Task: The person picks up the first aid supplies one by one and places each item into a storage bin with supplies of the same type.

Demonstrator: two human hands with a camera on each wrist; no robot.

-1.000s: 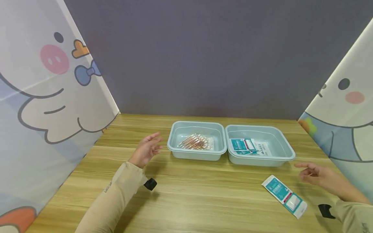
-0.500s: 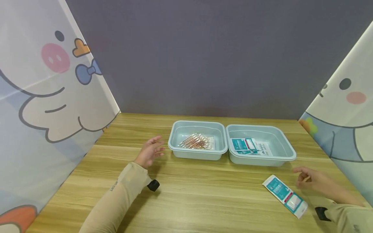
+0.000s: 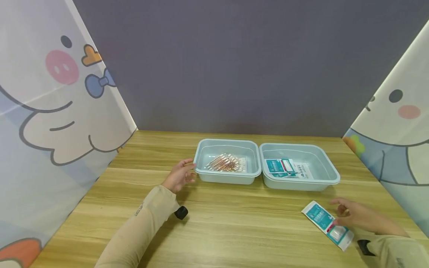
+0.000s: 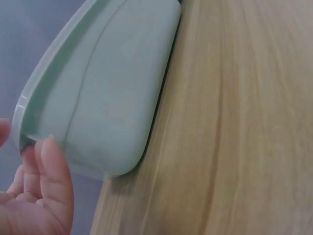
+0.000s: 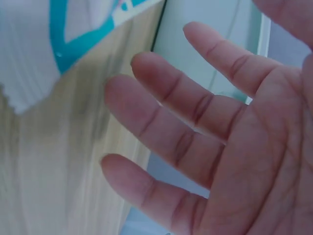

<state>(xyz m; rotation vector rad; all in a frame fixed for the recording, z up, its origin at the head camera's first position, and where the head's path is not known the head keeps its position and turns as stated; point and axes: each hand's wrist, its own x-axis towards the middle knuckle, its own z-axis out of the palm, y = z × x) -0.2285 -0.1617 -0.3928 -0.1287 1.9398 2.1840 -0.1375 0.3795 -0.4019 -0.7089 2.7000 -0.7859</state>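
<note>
Now, counts: two trays (image 3: 254, 173); one loose packet (image 3: 326, 224).
Left hand (image 3: 180, 176): relaxed, at left tray's corner.
Right hand (image 3: 355, 216): fingers spread, grasping nothing, beside packet.
Surface: wooden table (image 3: 218, 227); grey wall (image 3: 241, 63).

Cartoon side panels (image 3: 50, 123) flank a wooden table (image 3: 234, 223) — grey wall (image 3: 234, 63) behind.

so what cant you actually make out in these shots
- Print on the teal-and-white flat sachet on the wooden table: too small in the head view, blurred and cut off in the right wrist view.
- Whether the right hand touches the sachet: unclear.
- Contents of the left pale green plastic tray: hidden by its wall in the left wrist view.
</note>
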